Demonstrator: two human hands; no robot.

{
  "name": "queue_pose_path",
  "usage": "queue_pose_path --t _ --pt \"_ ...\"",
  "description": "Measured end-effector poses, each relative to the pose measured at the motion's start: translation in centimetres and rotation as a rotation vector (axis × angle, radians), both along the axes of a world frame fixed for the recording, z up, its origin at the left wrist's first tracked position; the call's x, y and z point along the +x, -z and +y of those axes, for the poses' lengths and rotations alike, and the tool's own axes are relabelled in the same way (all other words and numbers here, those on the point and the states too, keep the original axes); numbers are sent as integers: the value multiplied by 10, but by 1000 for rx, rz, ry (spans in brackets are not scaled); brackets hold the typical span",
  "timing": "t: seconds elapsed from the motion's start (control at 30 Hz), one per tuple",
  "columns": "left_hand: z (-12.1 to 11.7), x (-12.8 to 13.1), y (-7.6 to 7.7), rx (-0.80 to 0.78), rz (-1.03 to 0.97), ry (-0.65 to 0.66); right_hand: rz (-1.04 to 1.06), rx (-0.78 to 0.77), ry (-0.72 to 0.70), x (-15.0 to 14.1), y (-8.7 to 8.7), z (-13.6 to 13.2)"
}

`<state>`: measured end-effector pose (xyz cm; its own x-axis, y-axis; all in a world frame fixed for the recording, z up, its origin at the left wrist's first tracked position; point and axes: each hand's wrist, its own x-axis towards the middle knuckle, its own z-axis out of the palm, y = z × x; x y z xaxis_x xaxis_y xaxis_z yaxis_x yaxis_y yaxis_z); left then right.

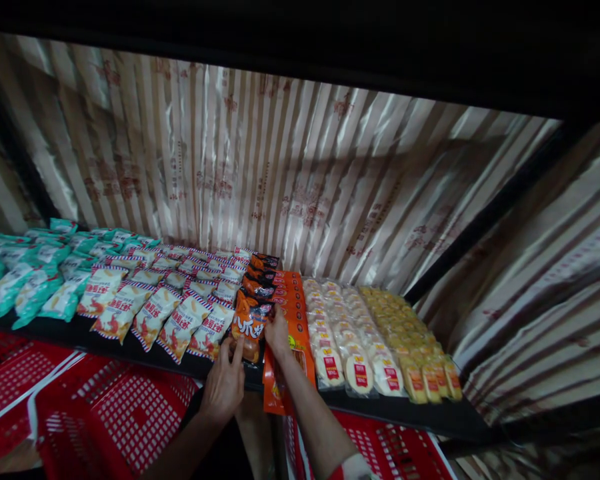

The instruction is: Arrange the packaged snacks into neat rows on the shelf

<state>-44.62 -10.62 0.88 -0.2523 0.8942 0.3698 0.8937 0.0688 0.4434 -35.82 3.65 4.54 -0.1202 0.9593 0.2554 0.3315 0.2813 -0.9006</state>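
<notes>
My left hand (225,383) rests at the front edge of a dark shelf (410,410), its fingers stretched up against the lower corner of an orange-and-black snack packet (249,320). My right hand (279,333) lies on the right side of that same packet, fingers curled over it beside a row of flat orange packets (294,307). The orange-and-black packet heads a short row of like packets running toward the back.
Rows of red-and-white striped snack bags (155,313) and teal bags (35,287) fill the shelf's left. Clear packs of white cakes (337,333) and yellow cakes (410,340) lie on the right. Red plastic baskets (110,420) stand below. A striped satin cloth (280,173) backs the shelf.
</notes>
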Motion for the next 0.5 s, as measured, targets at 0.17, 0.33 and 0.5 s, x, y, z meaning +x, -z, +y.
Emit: queue_pose_path --t 0.17,0.33,0.5 --pt "0 0 6 57 -20 1 46 8 -77 9 6 9" --pt "0 0 11 117 14 -14 80 38 -68 25 7 28" --pt "1 1 16 183 83 -22 54 102 11 22 5 55"
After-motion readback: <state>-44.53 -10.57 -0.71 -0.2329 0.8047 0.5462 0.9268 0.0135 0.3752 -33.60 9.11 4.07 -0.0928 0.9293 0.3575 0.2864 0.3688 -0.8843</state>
